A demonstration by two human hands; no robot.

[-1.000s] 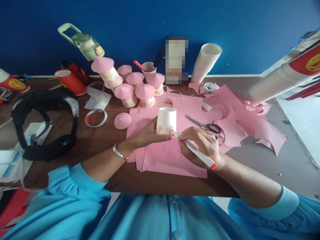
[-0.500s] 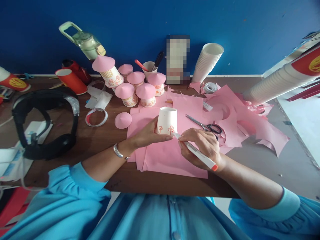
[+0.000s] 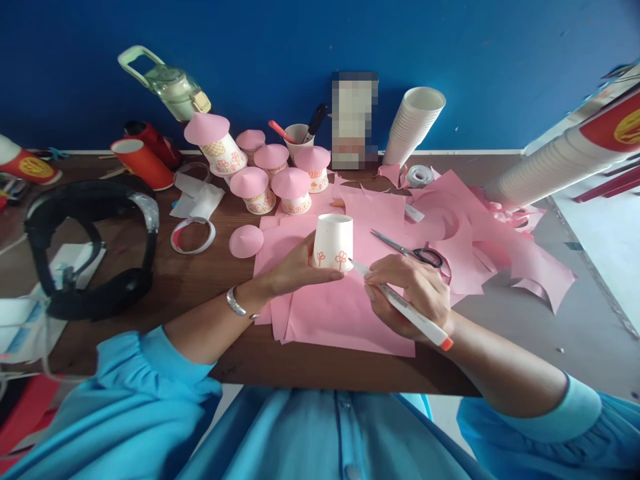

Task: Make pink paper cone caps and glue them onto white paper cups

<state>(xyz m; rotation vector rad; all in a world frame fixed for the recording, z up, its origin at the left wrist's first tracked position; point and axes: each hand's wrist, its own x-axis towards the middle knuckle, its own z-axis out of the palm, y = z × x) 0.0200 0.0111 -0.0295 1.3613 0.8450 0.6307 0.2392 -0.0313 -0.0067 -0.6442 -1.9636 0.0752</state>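
A white paper cup (image 3: 333, 235), upside down, is held from its left side by my left hand (image 3: 299, 267), the thumb along its lower rim. Orange-red flowers are drawn near that rim. My right hand (image 3: 413, 293) grips a white marker (image 3: 417, 320) with an orange end; its tip is close to the right edge of the cup, and I cannot tell whether it touches. Beneath both hands lie pink paper sheets (image 3: 350, 320). Scissors (image 3: 407, 249) with dark handles rest just beyond my right hand.
Several decorated cups with pink cone roofs (image 3: 292, 183) stand at the back, and a loose pink cone (image 3: 247, 241) lies left. A tape roll (image 3: 193, 235), a black headset-like strap (image 3: 93, 247), stacked white cups (image 3: 413, 123) and pink scraps (image 3: 460, 233) surround the work area.
My right hand has shifted slightly right and down with the marker, drawing its tip back toward the cup's right edge. My left hand and the cup stay almost in place.
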